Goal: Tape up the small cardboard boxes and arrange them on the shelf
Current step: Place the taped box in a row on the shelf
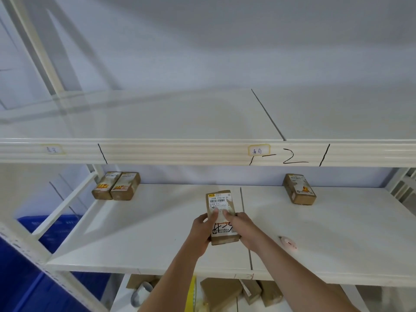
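Note:
A small cardboard box (219, 202) with a white shipping label and black handwriting lies lengthwise in the middle of the white shelf board (146, 233). My left hand (202, 230) grips its left side with the thumb on the label. On its right side my right hand (244, 230) holds it, fingers curled over the top. Two more small boxes (116, 186) stand side by side at the back left of the same board. Another box (299, 189) sits at the back right.
An upper shelf (180, 152) with handwritten marks and a paper label overhangs the working board. A small pinkish object (288, 243) lies on the board to the right. Below are loose cardboard boxes (225, 293) and a tape roll (140, 293). A blue crate (56, 230) stands at left.

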`<state>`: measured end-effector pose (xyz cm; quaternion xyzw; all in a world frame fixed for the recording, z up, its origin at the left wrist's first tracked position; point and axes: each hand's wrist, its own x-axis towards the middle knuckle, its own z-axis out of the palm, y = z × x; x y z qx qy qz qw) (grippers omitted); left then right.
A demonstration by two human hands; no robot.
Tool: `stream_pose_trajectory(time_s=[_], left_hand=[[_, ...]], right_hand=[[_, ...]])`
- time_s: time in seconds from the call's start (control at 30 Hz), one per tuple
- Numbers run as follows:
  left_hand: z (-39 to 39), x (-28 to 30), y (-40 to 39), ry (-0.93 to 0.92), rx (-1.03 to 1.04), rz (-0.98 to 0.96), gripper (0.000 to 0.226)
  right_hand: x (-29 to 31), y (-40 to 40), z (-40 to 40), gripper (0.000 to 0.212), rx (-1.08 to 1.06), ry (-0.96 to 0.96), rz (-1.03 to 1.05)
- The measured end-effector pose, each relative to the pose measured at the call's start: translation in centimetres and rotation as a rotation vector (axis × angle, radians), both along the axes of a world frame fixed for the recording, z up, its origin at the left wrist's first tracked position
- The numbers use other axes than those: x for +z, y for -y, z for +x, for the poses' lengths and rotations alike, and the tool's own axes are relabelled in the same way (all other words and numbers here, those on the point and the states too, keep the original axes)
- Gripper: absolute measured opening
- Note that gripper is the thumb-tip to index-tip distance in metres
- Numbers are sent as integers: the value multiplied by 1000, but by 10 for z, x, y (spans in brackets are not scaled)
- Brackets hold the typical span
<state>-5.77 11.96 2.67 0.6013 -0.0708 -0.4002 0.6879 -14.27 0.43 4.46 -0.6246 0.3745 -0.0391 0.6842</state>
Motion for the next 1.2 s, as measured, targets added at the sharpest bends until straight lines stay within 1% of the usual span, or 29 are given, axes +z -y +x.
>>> stream_pose_trajectory(time_s=[0.07, 0.13, 0.2, 0.3, 0.43, 0.63, 0.7, 0.8, 0.87, 0.93, 1.0, 1.03, 1.07, 1.13, 1.2], left_hand=[[1, 1, -5, 10, 21, -13, 40], [3, 0, -8, 68, 48, 27, 40], [3, 0, -11, 114, 73, 80, 38], [-1, 1, -16, 124, 106, 129, 35], [-2, 0, -23, 160, 159, 222, 43], [-6, -1, -33, 227, 200, 287, 40], [-9, 2, -41, 250, 243, 316, 40], [-15, 0, -54, 237, 303, 384, 44], [-15, 3, -63, 193, 311, 338, 46], [-12, 7, -71, 98, 315, 259, 44], [-14, 10, -83, -17, 311, 143, 35], [-15, 9, -90, -20, 310, 117, 27], [-15, 7, -96, 0, 301, 98, 26], [-13, 1, -109, 62, 298, 96, 40], [-6, -2, -118, 136, 328, 148, 39]], right_hand=[[0, -9, 3, 42, 5, 2, -3], [0, -19, 6, 50, -19, -15, -14], [0, -29, 9, 54, -15, -27, -78], [-2, -43, 14, 56, -57, -68, -160], [-6, -58, 18, 52, -91, -126, -290], [-10, -74, 20, 48, -132, -120, -212], [-12, -80, 21, 49, -92, -104, -211], [-9, -89, 19, 55, -40, -105, -254], [-8, -93, 20, 61, -7, -93, -243], [-6, -97, 23, 63, 2, -97, -164], [-6, -101, 21, 62, 7, -90, -67], [-8, -103, 20, 62, 2, -82, -37], [-9, -106, 20, 60, -8, -76, -21], [-13, -112, 23, 58, -4, -73, -32], [-17, -121, 28, 60, 71, -53, -134]])
